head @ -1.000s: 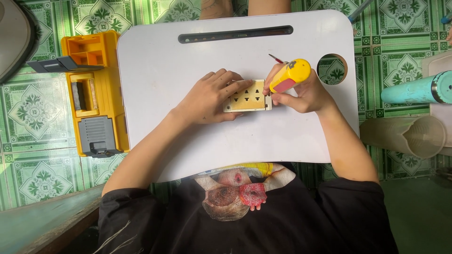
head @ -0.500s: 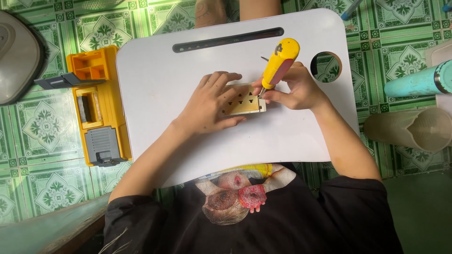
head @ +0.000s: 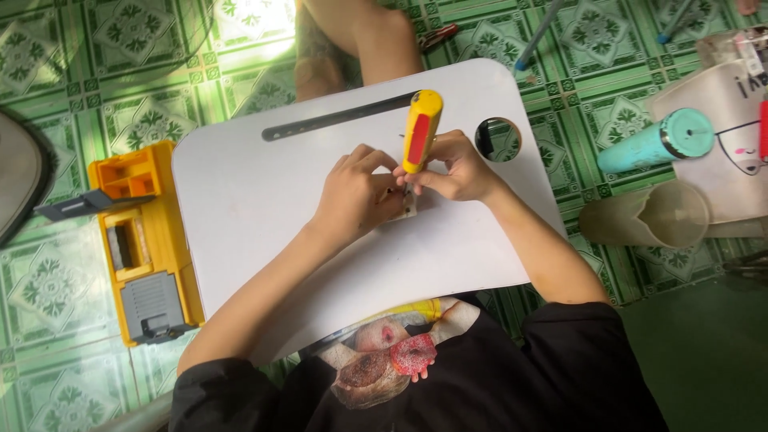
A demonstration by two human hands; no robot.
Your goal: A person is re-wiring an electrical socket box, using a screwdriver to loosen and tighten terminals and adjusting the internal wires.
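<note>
On the white lap table point(head: 264, 208) my left hand point(head: 356, 192) presses down on a small cream socket plate point(head: 410, 206), which it covers almost fully. My right hand point(head: 456, 168) grips a yellow screwdriver with a red stripe point(head: 421, 132), held nearly upright with its tip down at the plate between both hands. The tip itself is hidden by my fingers.
A yellow and grey toolbox point(head: 140, 240) lies open on the green tiled floor left of the table. A teal bottle point(head: 660, 140), a beige jug point(head: 648, 216) and a white bag point(head: 732, 136) sit to the right. A bare leg point(head: 360, 36) shows beyond the table's far edge.
The screwdriver has swung from lying slanted to standing nearly upright over the plate. My left hand has closed further over the plate, hiding most of it. The camera view has tilted.
</note>
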